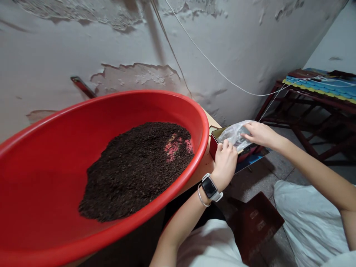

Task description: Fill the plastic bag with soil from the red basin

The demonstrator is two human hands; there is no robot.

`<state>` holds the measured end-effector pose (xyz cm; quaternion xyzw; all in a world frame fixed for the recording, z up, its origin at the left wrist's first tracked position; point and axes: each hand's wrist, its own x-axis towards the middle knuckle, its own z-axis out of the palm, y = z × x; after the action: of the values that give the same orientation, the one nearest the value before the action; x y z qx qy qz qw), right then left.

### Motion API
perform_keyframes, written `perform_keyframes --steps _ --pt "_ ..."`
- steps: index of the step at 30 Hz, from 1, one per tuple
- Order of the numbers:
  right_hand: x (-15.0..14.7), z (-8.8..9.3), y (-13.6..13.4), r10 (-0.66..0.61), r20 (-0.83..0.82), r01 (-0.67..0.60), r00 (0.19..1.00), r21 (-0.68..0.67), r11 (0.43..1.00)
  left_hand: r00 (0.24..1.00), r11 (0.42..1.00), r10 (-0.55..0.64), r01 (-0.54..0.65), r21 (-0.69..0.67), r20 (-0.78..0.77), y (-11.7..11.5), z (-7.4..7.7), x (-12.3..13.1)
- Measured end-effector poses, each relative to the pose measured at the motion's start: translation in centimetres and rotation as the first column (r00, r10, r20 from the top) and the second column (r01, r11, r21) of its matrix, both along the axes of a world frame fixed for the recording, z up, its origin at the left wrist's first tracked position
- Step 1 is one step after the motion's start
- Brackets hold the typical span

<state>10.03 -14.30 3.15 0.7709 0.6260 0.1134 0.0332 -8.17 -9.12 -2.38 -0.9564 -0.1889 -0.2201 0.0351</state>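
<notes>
A dark red open box (213,147) stands beside the basin's right end, with a clear plastic bag (233,134) bunched in its opening. My right hand (261,134) pinches the far side of the bag with curled fingers. On the near rim of the box, my left hand (226,163) is closed on the bag's edge; its fingertips are partly hidden. That wrist carries a white-strapped watch and a bracelet. Left of both hands is a large red basin (198,128) holding a heap of dark, loose, shredded material (133,170), with pink and yellowish bits (175,148) on top.
Basin and box rest on a light tabletop (196,173). A dark red stool (258,222) is on the floor below, near white cloth-like material (303,211). At the right is a dark rack (306,111) with blue and yellow mats. White cord (217,68) hangs along the peeling wall.
</notes>
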Motion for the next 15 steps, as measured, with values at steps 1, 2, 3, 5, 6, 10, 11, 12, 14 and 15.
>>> perform_keyframes --steps 1,2,3,5,6,10,11,12,14,15 --pt "0.2 0.3 0.5 0.008 0.028 -0.007 1.000 -0.042 0.999 1.000 1.000 0.016 -0.016 0.011 -0.014 -0.2 0.0 0.0" --pt "0.4 0.6 0.9 0.036 0.061 -0.032 0.997 -0.069 0.997 1.000 1.000 0.025 -0.025 0.018 -0.018 -0.5 0.1 -0.1" --pt "0.4 0.8 1.4 0.078 0.096 -0.070 0.992 -0.079 0.994 1.000 1.000 0.018 -0.018 0.019 -0.010 -0.7 0.2 -0.1" --pt "0.4 1.2 2.3 0.165 0.165 -0.159 0.972 -0.051 0.986 0.998 0.999 -0.053 0.053 0.004 0.034 -1.2 0.6 0.0" --pt "0.4 1.3 2.6 0.198 0.191 -0.197 0.961 -0.027 0.980 0.992 0.994 -0.112 0.113 -0.013 0.059 -1.4 0.8 0.2" --pt "0.4 1.0 3.5 0.260 0.240 -0.266 0.935 -0.010 0.964 0.965 0.951 -0.232 0.251 -0.180 0.120 -1.5 1.4 2.0" --pt "0.5 0.8 3.5 0.259 0.241 -0.262 0.935 -0.020 0.965 0.973 0.949 -0.193 0.217 -0.227 0.124 -1.4 1.4 2.6" --pt "0.6 0.5 3.4 0.253 0.233 -0.252 0.939 -0.035 0.967 0.984 0.953 -0.129 0.158 -0.260 0.124 -1.3 1.3 3.2" --pt "0.8 0.0 3.0 0.234 0.201 -0.226 0.951 -0.065 0.972 0.993 0.961 0.022 0.012 -0.275 0.118 -1.0 1.2 4.1" --pt "0.8 -0.2 2.8 0.221 0.186 -0.211 0.957 -0.075 0.975 0.989 0.963 0.087 -0.053 -0.265 0.117 -0.9 1.1 4.4"
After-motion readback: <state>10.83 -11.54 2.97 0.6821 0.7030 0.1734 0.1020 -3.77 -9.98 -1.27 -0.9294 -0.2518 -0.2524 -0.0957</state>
